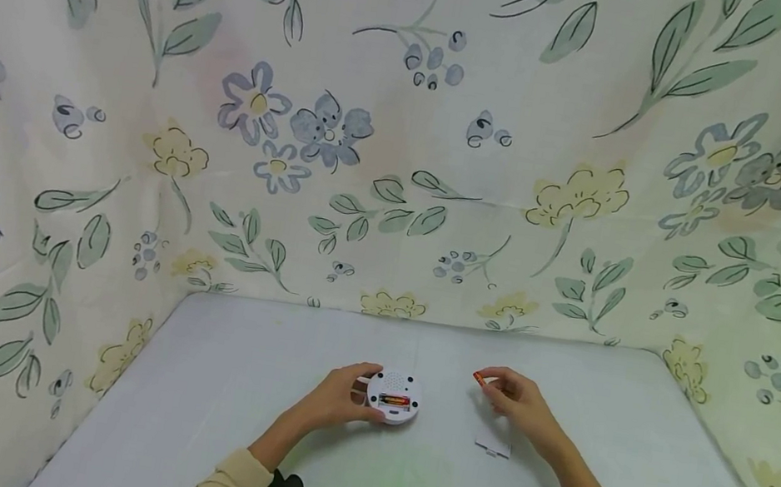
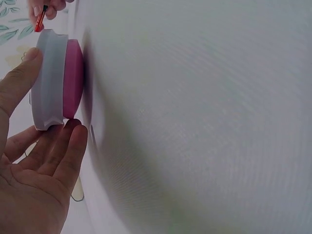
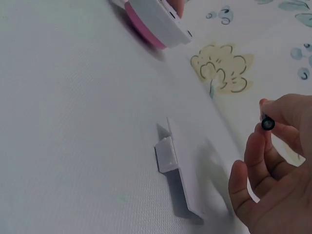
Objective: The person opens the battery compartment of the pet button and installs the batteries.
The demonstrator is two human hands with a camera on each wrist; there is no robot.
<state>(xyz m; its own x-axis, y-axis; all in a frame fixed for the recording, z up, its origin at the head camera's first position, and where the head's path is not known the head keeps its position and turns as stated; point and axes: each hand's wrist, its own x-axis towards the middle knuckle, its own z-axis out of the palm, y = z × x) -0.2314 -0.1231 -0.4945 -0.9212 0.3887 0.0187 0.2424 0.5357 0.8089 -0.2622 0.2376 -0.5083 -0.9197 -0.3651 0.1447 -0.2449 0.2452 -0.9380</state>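
Battery [image 1: 479, 378], red, sits pinched between thumb and fingertips of the right hand [image 1: 513, 398], raised off the table; I read that grip as narrow. The left hand [image 1: 340, 394] has thumb and fingers curled round the edge of a round white device [image 1: 396, 382], its pink side toward the table, its perforated underside up. I judge the step in hand to be battery work at that underside; to do it well, I would want the device braced, the battery level with its slot, ends matched to the contacts, and nothing forced. The open compartment [image 1: 393, 408] holds at least one seated battery [image 1: 395, 400]; I cannot make out whether a bay is vacant. A white plate [image 1: 493, 444] with a tab, likely its cover, lies on the tabletop [image 1: 267, 360] near the right hand. Beyond hangs floral cloth [image 1: 411, 154].
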